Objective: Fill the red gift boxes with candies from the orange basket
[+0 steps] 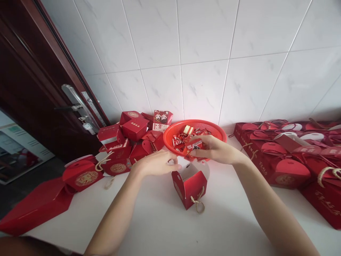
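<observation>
A small red gift box (189, 188) with a white inside stands with its top open in front of the basket, and a twisted cord loop (198, 206) hangs from its near side. My left hand (156, 163) is at the box's upper left, fingers curled in around the edge of a raised flap; the exact grip is partly hidden. Between the fingers of my right hand (210, 149) is a small red wrapped candy packet (194, 145), held over the near rim of a red plastic basket (223, 137). Several wrapped sweets (178, 141) lie in that basket, a gold-coloured packet (188, 130) among them.
Closed red gift boxes (134, 128) are piled to the left, with more along the left edge (84, 177). Rows of corded red boxes (285, 170) fill the right side of the white table (160, 227). Behind is a tiled wall (202, 85); a dark door (39, 71) stands left.
</observation>
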Tool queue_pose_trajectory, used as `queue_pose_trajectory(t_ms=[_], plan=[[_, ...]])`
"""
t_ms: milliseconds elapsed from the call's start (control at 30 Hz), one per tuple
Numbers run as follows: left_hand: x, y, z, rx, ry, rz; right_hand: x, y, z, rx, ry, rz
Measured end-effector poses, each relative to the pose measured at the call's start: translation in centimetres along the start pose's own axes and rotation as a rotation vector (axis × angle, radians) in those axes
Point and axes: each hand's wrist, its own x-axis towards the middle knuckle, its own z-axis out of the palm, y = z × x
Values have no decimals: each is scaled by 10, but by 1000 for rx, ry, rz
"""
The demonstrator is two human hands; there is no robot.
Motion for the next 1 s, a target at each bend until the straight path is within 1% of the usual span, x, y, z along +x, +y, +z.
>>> queue_pose_trajectory(t_ms=[67,100,233,300,367,467,567,667,733,867,900,1000], plan=[[-1,-2,-2,-15,-99,23,-1,0,3,-120,-210,13],[-1,-3,-3,-25,-137,39,-1,0,4,-176,-268,11],[-3,-4,-6,-65,-225,65,-1,2,9,-263,-260,-25],[-3,-3,-6,-84,-245,93,-2,1,11,-295,-274,-47],[-3,-1,-6,-102,-232,118,-3,0,12,-381,-285,-71],[-4,1,-5,-116,-204,119,-6,-2,13,-513,-277,-77],[-7,3,-3,-122,-188,157,-8,-5,15,-541,-257,-74],[-10,8,-2,-34,-151,184,-9,-6,19,-550,-272,-94],[-10,12,-2,27,-131,191,-9,-7,21,-585,-329,-72],[-8,13,-3,38,-76,230,-10,-8,20,-683,-510,94],[-7,13,-3,39,-52,232,-10,-8,18,-678,-568,110],[-6,11,0,39,2,238,-11,-9,12,-580,-760,58]])
